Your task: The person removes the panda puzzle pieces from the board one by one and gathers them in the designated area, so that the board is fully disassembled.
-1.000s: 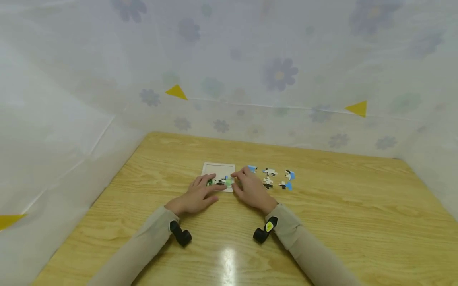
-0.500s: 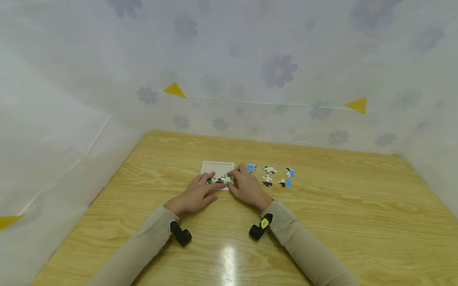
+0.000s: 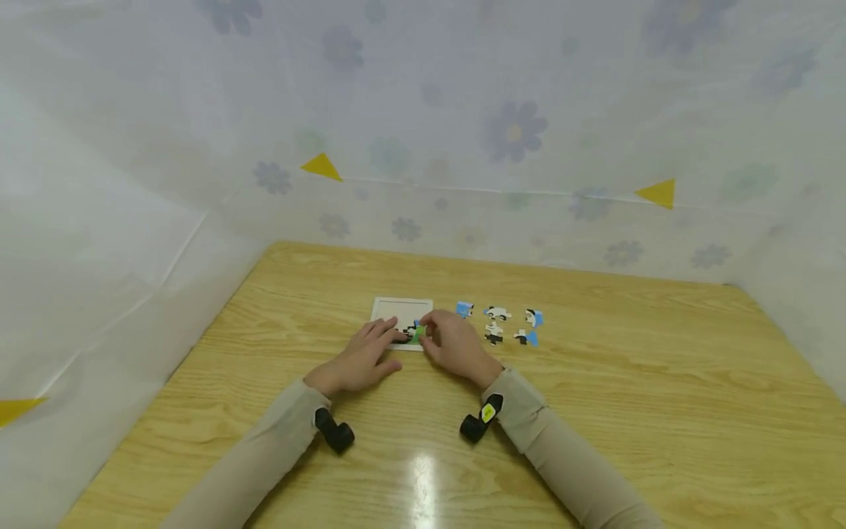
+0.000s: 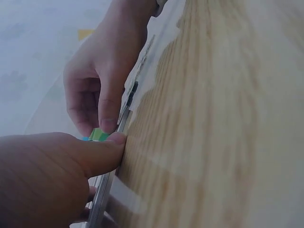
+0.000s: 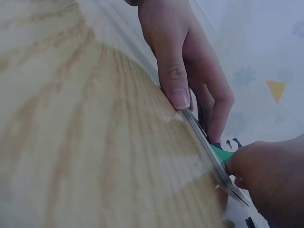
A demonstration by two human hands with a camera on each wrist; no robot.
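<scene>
A white puzzle tray lies on the wooden table, with a few pieces set along its near edge. My left hand rests on the tray's near left part, its thumb against the front rim and its fingers lying on the pieces. My right hand pinches a green puzzle piece at the tray's near right corner. In the left wrist view the green piece sits between the right hand's thumb and finger. Several loose blue, white and black pieces lie to the right.
The loose pieces spread from a blue one to a pair at the far right. Flower-printed plastic sheeting walls the table on the left, back and right. A light glare shows on the near table.
My right hand has shifted a little left and its fingers have closed over the green piece at the tray's near right corner. The left hand stays on the tray.
</scene>
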